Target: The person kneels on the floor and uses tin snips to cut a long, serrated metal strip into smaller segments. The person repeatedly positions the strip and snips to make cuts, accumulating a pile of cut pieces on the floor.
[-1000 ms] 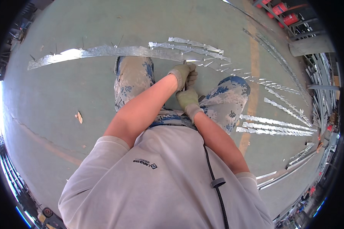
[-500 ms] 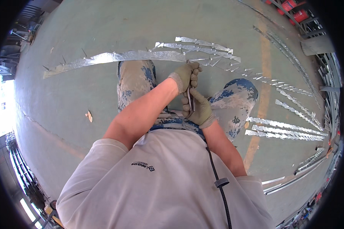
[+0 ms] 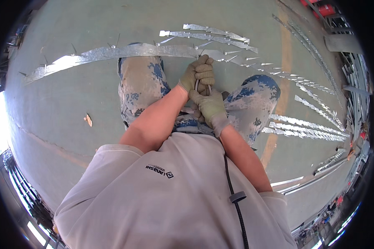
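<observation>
My left hand (image 3: 200, 72), in an olive work glove, is closed with its fingers wrapped round the upper part of a two-handled metal hand tool like pliers (image 3: 197, 85). Just below it, my gloved right hand (image 3: 210, 106) is closed round the lower ends of the handles. The tool's head is hidden by my left hand. Directly beyond my left fingers runs a long shiny sheet-metal strip (image 3: 133, 50), with thin pointed prongs standing up along it. It bends over my left knee and stretches away to the right. I cannot tell whether the tool touches it.
Two shorter notched strips (image 3: 214, 38) lie beyond the long one. Several more toothed strips (image 3: 307, 130) fan out on the floor at right. Metal stock (image 3: 357, 95) is piled along the right edge. A dry leaf (image 3: 88, 120) lies left of my knee on the green floor (image 3: 83, 145).
My left fingers have closed round the tool's upper part, and my right hand has turned and come closer beneath them. The view has shifted slightly, and the strip appears higher in it.
</observation>
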Motion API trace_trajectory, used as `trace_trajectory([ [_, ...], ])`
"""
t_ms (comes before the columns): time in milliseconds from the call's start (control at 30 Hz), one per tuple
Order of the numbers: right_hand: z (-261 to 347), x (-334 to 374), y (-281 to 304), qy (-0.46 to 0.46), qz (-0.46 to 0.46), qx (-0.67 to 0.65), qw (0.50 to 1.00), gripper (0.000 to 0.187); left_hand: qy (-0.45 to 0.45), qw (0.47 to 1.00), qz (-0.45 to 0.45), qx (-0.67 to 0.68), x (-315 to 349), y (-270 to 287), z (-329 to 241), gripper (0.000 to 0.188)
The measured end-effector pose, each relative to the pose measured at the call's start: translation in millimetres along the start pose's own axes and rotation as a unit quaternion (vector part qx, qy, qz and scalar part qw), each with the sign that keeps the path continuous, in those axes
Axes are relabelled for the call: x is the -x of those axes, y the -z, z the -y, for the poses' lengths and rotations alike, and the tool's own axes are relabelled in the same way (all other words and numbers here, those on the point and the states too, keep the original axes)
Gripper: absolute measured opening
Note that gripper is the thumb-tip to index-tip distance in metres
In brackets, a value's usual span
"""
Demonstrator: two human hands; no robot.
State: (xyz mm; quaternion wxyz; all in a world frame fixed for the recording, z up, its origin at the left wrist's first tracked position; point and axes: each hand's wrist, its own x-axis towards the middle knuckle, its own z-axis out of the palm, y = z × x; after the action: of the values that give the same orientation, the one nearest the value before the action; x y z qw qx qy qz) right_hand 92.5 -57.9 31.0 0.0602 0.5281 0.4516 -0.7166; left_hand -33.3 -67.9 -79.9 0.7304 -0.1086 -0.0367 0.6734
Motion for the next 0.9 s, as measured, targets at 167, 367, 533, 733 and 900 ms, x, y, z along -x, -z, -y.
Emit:
trace_trajectory([
  [167,2,1,-5,0.023,-0.005,-0.029,0.999,0.024,0.036,0.997,0.066,0.029,-5,2,-7,0.033],
  [367,9,7,0,0.008,0.022,-0.088,0.996,0.025,0.021,0.999,-0.011,-0.023,-3,-10,-8,0.032],
  [533,3,4,6,-0.012,0.059,-0.117,0.991,0.027,-0.061,0.936,-0.236,-0.255,9,-45,5,0.033],
  [733,-6,-5,10,-0.026,0.081,-0.148,0.985,0.038,-0.216,0.867,-0.321,-0.315,26,-52,-20,0.042],
  [900,-15,-14,19,-0.049,0.134,-0.246,0.959,0.032,-0.317,0.848,-0.315,-0.285,35,-77,-28,0.049],
])
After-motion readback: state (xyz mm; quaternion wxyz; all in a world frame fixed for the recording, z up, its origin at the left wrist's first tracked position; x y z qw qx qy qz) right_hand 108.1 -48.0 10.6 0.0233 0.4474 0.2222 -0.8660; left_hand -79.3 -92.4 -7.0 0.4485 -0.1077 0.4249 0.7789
